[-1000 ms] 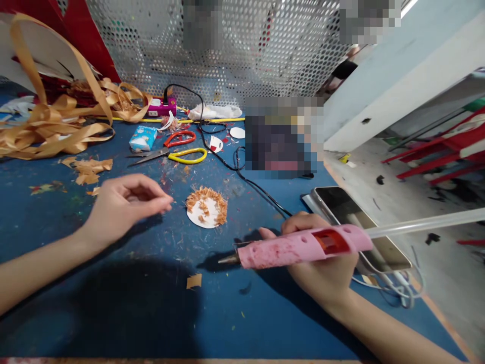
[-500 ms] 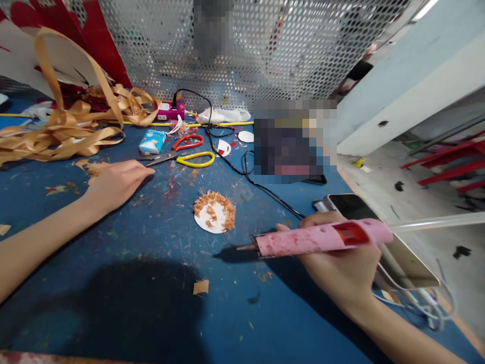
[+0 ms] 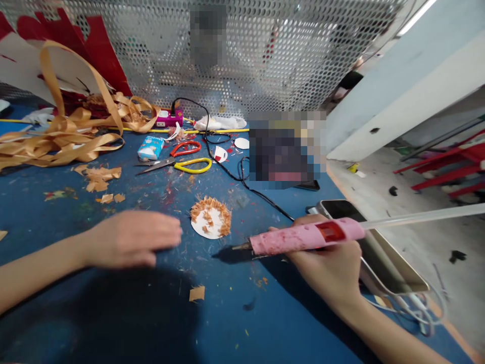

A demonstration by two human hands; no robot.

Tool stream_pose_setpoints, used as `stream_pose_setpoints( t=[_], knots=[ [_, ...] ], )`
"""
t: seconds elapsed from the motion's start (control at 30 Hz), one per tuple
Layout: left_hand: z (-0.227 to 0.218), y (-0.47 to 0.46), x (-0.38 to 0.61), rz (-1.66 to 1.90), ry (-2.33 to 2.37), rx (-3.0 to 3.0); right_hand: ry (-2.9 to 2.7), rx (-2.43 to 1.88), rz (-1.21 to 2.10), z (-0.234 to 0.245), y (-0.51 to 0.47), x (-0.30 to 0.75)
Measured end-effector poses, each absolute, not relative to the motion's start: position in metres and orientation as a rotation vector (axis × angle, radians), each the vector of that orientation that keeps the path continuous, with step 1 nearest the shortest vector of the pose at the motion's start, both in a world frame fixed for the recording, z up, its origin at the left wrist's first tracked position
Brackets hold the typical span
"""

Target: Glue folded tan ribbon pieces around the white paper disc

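My right hand (image 3: 328,265) grips a pink hot glue gun (image 3: 291,238) with a long clear glue stick (image 3: 428,217) out of its back; the nozzle points left over the blue table. My left hand (image 3: 132,240) hovers above the tabletop with its fingers stretched out, holding nothing. Just right of its fingertips lies a white paper disc (image 3: 204,230) with a fringe of tan ribbon bits (image 3: 210,203) round its upper edge and a few in the middle. A small tan ribbon square (image 3: 197,293) lies nearer me. Cut ribbon pieces (image 3: 99,177) rest beyond my left hand.
Scissors (image 3: 193,165) with red and yellow handles lie behind the disc, beside a blue-and-white packet (image 3: 150,147). Loops of tan ribbon (image 3: 68,146) pile at the back left. A black cord (image 3: 265,193) crosses the table. A phone (image 3: 337,210) lies at the right edge.
My left hand has left the ribbon pieces near the scissors and come towards the disc, its fingers straightening. The glue gun stays in my right hand; the view has shifted slightly.
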State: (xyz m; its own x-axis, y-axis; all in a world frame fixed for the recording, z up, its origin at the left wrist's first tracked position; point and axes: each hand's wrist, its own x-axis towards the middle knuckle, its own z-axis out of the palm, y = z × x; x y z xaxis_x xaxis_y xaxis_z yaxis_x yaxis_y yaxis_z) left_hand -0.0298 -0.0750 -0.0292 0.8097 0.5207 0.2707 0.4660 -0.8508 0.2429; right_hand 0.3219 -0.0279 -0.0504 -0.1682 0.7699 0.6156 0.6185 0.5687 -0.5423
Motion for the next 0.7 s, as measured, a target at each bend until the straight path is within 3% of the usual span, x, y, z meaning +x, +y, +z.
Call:
stream_pose_setpoints(
  t=[0.2, 0.43, 0.7],
  knots=[
    [-0.024, -0.109, -0.012, -0.048, 0.616, 2.632, -1.859, -1.137, 0.253, -0.051, -0.025, 0.323],
    [-0.032, -0.086, -0.019, -0.065, 0.979, 2.636, -1.875, -1.229, 0.314, -0.055, -0.028, 0.325],
    [-0.028, -0.098, -0.016, -0.063, 0.696, 2.668, -1.879, -1.216, 0.321, -0.055, -0.029, 0.324]
  ],
)
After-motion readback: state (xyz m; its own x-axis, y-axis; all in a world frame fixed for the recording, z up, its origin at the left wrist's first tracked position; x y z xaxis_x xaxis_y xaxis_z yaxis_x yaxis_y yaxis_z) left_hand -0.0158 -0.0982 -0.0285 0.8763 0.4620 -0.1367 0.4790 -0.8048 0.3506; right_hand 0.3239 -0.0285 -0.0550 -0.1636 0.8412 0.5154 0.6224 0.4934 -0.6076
